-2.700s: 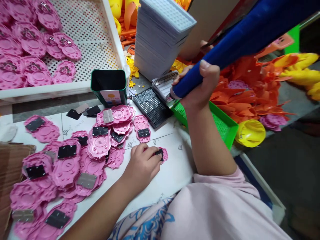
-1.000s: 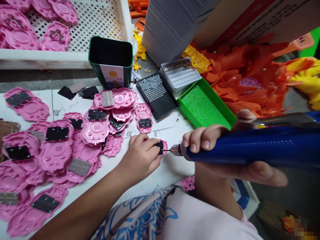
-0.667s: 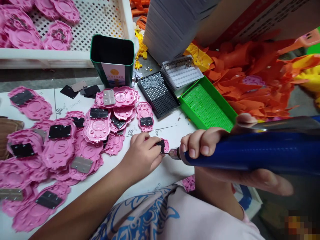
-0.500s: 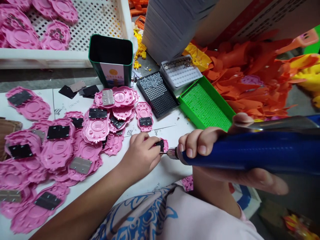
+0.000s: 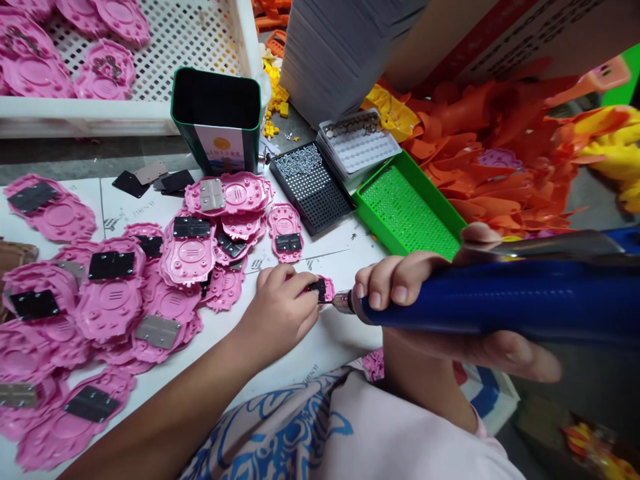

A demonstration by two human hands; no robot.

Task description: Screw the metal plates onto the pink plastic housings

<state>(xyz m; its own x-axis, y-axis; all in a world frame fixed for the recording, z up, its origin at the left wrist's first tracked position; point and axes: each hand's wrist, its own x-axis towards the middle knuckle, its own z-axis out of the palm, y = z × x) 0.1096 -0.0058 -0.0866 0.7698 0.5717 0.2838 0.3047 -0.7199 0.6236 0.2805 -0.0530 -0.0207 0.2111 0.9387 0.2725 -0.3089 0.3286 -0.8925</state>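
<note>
My right hand (image 5: 415,287) is wrapped round a blue electric screwdriver (image 5: 480,300), held lengthwise toward the left. Its silver tip meets a pink plastic piece (image 5: 327,288) with a black plate on it. Over that piece lies my left hand (image 5: 283,303), fingers curled down and gripping it against the white table; most of the piece is hidden under the hand. Left of my hand, a heap of pink plastic covers (image 5: 113,300) carries black and grey screwed plates. One more pink cover (image 5: 286,233) lies alone just beyond my left hand.
A black screw tray (image 5: 315,193), a green perforated tray (image 5: 410,207) and a white tray (image 5: 357,143) stand ahead. Behind the heap are a dark green bin (image 5: 217,127), loose plates (image 5: 133,183) and a white crate (image 5: 150,110). Orange parts (image 5: 480,153) pile up at right.
The view has shifted slightly, so everything sits a little further left. Both hands keep their holds, and the screwdriver tip stays at the pink piece.
</note>
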